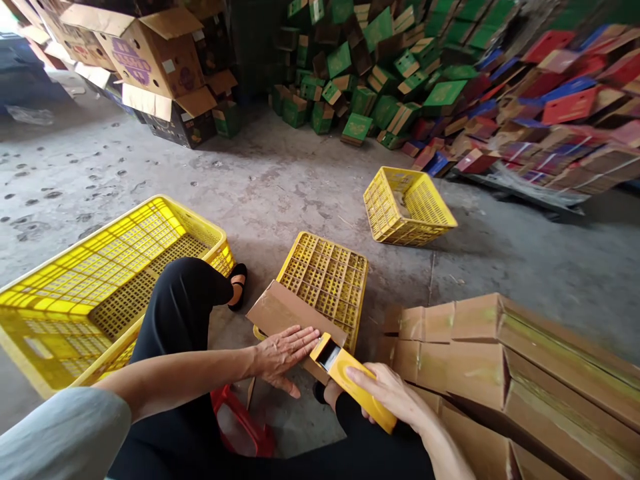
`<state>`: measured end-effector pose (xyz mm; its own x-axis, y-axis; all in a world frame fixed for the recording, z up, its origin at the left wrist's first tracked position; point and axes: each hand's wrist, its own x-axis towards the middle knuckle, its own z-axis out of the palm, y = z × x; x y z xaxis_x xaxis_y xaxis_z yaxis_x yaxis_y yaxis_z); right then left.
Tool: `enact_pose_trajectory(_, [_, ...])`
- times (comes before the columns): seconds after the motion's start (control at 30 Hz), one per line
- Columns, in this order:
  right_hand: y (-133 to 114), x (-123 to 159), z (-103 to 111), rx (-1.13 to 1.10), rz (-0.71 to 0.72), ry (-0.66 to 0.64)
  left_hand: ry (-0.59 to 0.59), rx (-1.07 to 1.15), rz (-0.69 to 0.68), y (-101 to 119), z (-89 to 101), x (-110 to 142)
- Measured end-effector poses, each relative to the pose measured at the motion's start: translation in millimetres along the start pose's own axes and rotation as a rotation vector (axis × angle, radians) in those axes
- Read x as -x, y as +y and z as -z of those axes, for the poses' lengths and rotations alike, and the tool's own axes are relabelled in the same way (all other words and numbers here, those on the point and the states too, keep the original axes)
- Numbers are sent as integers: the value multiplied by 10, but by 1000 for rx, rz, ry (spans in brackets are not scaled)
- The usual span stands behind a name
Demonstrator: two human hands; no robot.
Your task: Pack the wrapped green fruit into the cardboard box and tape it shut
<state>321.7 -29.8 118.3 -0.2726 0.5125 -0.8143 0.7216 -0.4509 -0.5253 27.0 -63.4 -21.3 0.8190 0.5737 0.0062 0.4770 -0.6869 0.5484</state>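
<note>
My left hand (pixel 285 357) lies with its fingers stretched out on a folded brown cardboard piece (pixel 285 312), pressing it from above. That cardboard rests on the near part of an upturned yellow plastic crate (pixel 325 273). My right hand (pixel 385 393) is wrapped round a chunky yellow hand tool that looks like a carton stapler (pixel 357 387). Its front end, with a dark metal opening, meets the right edge of the cardboard, close to my left fingertips. The tool's underside is hidden.
A large open yellow crate (pixel 155 260) stands at left, a smaller one (pixel 410 207) ahead. Flattened brown cartons (pixel 465 360) are stacked at right. A red plastic object (pixel 245 423) shows below me. Green boxes (pixel 357 127), red boxes (pixel 570 107) and large cartons (pixel 150 60) stand behind.
</note>
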Motion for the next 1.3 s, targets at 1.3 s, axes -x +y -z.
enact_pose_trajectory(1.3, [236, 165, 23, -66, 24, 54, 1, -6, -11, 182, -57, -120])
